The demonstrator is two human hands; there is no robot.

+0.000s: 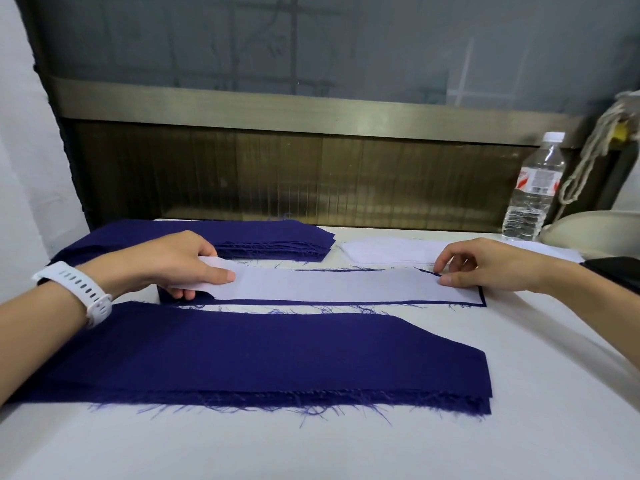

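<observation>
- Lying flat across the table's middle: white strip, long, thin and smooth, set on a navy strip whose edge shows as a narrow dark border with loose threads.
- Left hand, at the strip's 9 o'clock end: thumb on top, fingers curled beneath, gripping that end slightly raised. White strap watch on the wrist.
- Right hand, at the 3 o'clock end: fingers bent, thumb and forefinger tips pinching the strip's far corner against the navy edge.
- Navy panels, at 6 o'clock of the strip: woven, stacked, one corner cut at a slant, near edge heavily frayed.
- Navy stack, at 11 o'clock: many layers, edges ragged.
- White cut pieces, at 1 o'clock: flat pile.
- Table: pale, matte cover.
- Water bottle, at 2 o'clock: clear ribbed plastic, white cap, upright; fill level cannot be told.
</observation>
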